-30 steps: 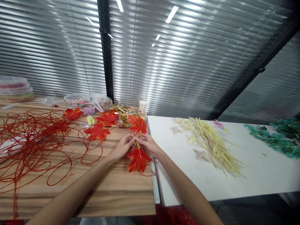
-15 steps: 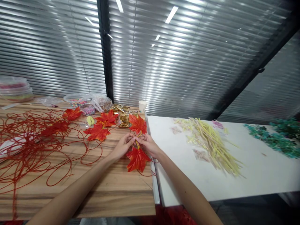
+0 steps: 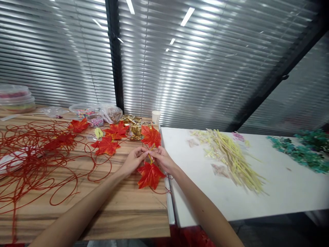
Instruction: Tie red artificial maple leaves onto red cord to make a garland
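Note:
My left hand and my right hand meet near the right edge of the wooden table, fingertips pinched together on the yellow stems of artificial maple leaves. One red-orange maple leaf lies just beyond my fingers; another maple leaf hangs on the near side, its stem running up into the pinch. A thin red cord curves out by the nearer leaf. My fingers hide where stems and cord come together. To the left lie more maple leaves, joined to red cord.
Loose tangled red cord covers the table's left side. Gold packets, a paper cup, a bead tub and plastic bags stand at the back. Yellow stems and teal artificial foliage lie on the white table.
My hands stay pinched at the same spot, with only a slight shift of the fingers. The whole view has drifted a few pixels; the leaves keep their places.

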Tool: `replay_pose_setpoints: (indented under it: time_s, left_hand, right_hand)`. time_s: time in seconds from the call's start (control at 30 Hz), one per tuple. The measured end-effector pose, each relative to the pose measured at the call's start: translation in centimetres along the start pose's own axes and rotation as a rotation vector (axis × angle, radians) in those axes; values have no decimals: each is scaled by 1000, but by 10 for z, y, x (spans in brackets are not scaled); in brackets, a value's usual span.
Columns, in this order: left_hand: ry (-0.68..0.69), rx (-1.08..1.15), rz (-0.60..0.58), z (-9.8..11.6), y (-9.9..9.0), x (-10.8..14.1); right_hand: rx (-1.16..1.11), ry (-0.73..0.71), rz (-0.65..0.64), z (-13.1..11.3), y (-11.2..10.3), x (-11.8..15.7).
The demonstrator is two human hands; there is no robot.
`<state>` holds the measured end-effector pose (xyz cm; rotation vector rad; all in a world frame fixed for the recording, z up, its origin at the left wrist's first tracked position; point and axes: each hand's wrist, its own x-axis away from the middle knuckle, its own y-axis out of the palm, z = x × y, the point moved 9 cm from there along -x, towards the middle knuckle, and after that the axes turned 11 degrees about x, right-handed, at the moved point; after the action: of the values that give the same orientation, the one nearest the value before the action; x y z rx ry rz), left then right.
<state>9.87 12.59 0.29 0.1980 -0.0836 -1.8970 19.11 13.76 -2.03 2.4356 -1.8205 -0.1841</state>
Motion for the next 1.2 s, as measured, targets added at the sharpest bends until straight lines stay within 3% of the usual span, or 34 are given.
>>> replay_pose_setpoints:
  time_s: [0.27,0.6,0.8,1.2]
  left_hand:
    - [8,-20,-19,-2,1,-1]
    - [95,-120,-13,0,1,-1]
    - [60,-85,10,-4,1,-1]
    - [1,-153,90,1,-8,-2]
  right_hand:
    - [-104,-51,9,-5,-2,-2]
    - [-54,-62,15,-7,-3,-1]
    - [-20,-72,23,-8,-5,-2]
    - [-7,-21,-86,-5,-1,0]
